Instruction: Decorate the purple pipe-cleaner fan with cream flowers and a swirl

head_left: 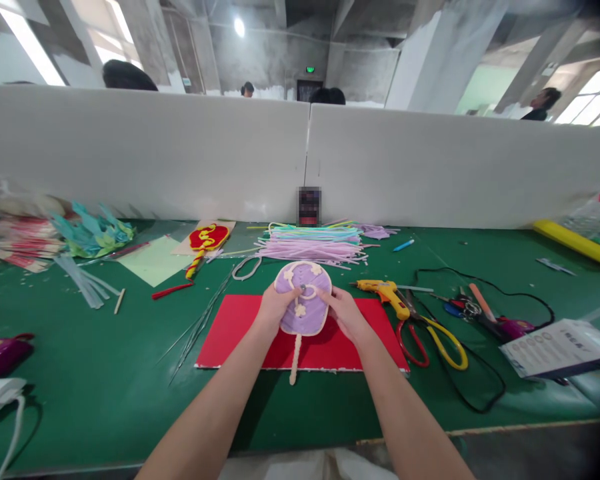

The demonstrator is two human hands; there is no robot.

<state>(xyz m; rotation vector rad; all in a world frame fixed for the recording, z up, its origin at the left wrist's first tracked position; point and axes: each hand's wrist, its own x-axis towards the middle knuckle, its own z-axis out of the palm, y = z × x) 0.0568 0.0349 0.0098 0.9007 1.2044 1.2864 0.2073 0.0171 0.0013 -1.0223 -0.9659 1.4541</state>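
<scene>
A purple hand fan [307,320] with a cream rim, cream flowers and a cream twisted handle is held up over a red board [230,333]. My left hand [275,307] grips its left edge, thumb lying on the front. On the opposite edge, my right hand [347,313] grips it too, thumb near the cream curl at the middle. The fingers behind the fan are hidden. Behind it lies a pile of pastel pipe cleaners [313,247]. A yellow glue gun [387,293] and scissors [447,343] with red and yellow handles lie to the right.
A red and yellow fan [207,239] with a tassel lies back left, near pale green paper [153,261]. Thin wires [200,327] lie left of the board. A black cable loops around keys [467,307] and a white box [560,350] at right. A white partition [145,153] closes the back.
</scene>
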